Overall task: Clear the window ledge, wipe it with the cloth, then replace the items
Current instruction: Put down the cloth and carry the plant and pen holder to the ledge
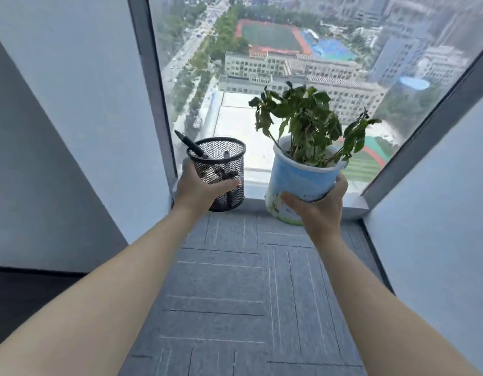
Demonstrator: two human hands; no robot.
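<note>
1. While a high-rise window looks down on city blocks and a sports field, a person's left hand (201, 189) wraps its fingers round a black wire-mesh pen holder (217, 172), thumb across the near side.
2. Right of the pen holder, the right hand (320, 206) cups a blue-and-white plant pot (302, 179) from below, thumb on the near wall and fingertips curled round the far side; the pot tilts toward the glass.
3. Both items sit at or just above the pale window ledge (354, 206); whether their bases touch it cannot be told, since the hands cover them.
4. A black marker (190, 143) leans out of the pen holder toward the window frame, and the droopy green plant (308, 123) rises from the pot.
5. Judged from these grips, either the clearing step or the replacing step is in hand; one picture cannot settle which. No cloth is in view.
6. Any next move calls for keeping the pot level so soil stays in, and the pen holder upright so the marker does not slide out.
7. Grey carpet tiles (235, 294) lie below the ledge as a possible set-down spot.
</note>
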